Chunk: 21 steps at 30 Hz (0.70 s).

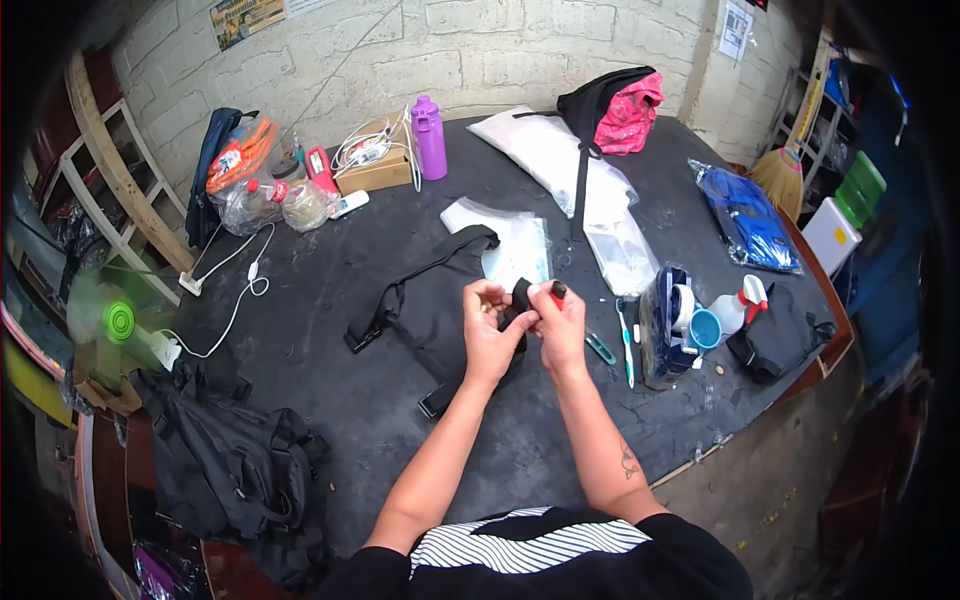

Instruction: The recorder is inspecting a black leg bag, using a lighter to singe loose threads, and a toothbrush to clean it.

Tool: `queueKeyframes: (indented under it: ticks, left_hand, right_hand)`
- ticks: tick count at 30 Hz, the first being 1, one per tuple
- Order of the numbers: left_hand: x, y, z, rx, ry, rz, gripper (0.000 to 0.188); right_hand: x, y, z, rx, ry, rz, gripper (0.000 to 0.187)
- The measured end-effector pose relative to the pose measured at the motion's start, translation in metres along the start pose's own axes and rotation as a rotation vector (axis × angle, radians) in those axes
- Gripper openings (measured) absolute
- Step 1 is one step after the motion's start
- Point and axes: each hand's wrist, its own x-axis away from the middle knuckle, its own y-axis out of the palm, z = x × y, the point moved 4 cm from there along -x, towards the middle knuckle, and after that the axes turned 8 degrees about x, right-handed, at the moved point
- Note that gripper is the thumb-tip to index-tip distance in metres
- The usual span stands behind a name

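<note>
A black fabric piece with straps (pixel 425 300) lies on the dark table (pixel 330 300). Both my hands meet over its right end. My left hand (pixel 487 325) pinches a folded bit of the black fabric. My right hand (pixel 560 322) grips the same fold and also holds a small tool with a red handle (pixel 556 291) against it. A clear plastic bag (pixel 510 240) lies just behind the fabric.
A green-handled tool (pixel 600 347) and a toothbrush (pixel 625 340) lie right of my hands, beside a spray bottle (pixel 735 308) and blue cup (pixel 703 328). A purple bottle (pixel 430 138), cardboard box (pixel 375 165), cables and bags stand at the back. A black backpack (pixel 215 455) sits at left.
</note>
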Motion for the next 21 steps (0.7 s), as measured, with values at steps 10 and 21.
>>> queueKeyframes:
  ticks: [10, 21]
  left_hand:
    - [-0.016, -0.026, -0.031, 0.273, -0.253, 0.115, 0.019]
    - [-0.019, -0.018, -0.018, 0.583, -0.409, 0.081, 0.023]
  right_hand:
    - [0.014, 0.015, 0.009, 0.597, -0.264, -0.031, 0.019]
    - [0.022, 0.031, 0.007, 0.834, -0.411, 0.016, 0.025]
